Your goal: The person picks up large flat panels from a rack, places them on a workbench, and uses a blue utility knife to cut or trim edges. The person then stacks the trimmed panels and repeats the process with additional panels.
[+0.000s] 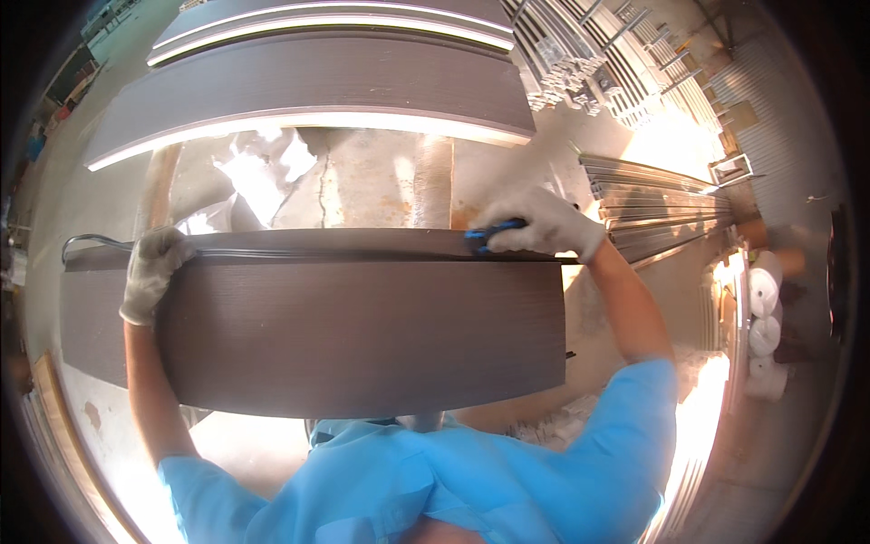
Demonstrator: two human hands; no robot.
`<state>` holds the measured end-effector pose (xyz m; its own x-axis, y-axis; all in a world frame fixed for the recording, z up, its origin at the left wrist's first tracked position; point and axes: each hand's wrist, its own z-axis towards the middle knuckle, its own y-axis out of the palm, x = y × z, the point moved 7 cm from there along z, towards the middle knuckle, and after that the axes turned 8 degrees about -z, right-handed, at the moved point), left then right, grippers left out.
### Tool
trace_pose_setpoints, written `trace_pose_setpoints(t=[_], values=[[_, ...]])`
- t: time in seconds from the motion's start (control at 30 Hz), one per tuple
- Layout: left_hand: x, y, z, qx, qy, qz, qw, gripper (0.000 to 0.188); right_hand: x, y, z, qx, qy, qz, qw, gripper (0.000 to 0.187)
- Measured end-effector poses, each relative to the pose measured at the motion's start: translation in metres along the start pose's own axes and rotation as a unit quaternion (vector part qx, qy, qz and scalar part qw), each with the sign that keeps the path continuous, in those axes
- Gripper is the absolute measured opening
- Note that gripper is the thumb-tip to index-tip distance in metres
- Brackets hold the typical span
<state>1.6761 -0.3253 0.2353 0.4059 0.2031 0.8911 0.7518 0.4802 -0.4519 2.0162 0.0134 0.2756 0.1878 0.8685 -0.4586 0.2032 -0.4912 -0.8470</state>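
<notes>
Head view: the gloved left hand [159,272] lay over a black strip [272,254] near the left end of a brown panel [362,326]. Its fingers were curled, but whether they pinched the strip or only pressed on it could not be told. The strip ran lengthwise along the panel's far part and bent round at the left end. The right hand [548,227], also gloved, grasped a blue-and-black tool [489,237] at the strip, toward the panel's right end. The panel lay crosswise before the blue shirt [408,480]. Similar panels [317,82] lay beyond; metal bars [666,204] lay rightward.
</notes>
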Motion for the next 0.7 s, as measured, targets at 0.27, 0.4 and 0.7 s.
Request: trace_pose_setpoints(t=[0.27, 0.4, 0.7], values=[[0.002, 0.012, 0.011, -0.011, -0.022, 0.029, 0.999, 0.03, -0.001, 0.012, -0.004, 0.036, 0.027, 0.057, 0.997, 0.028], [0.014, 0.014, 0.012, -0.014, 0.02, 0.037, 0.999, 0.027, -0.031, 0.015, 0.028, 0.035, -0.028, 0.037, 0.998, 0.026], [0.02, 0.016, 0.011, -0.034, 0.112, 0.09, 0.989, 0.03, -0.12, 0.035, 0.13, 0.032, -0.116, -0.067, 0.991, 0.019]])
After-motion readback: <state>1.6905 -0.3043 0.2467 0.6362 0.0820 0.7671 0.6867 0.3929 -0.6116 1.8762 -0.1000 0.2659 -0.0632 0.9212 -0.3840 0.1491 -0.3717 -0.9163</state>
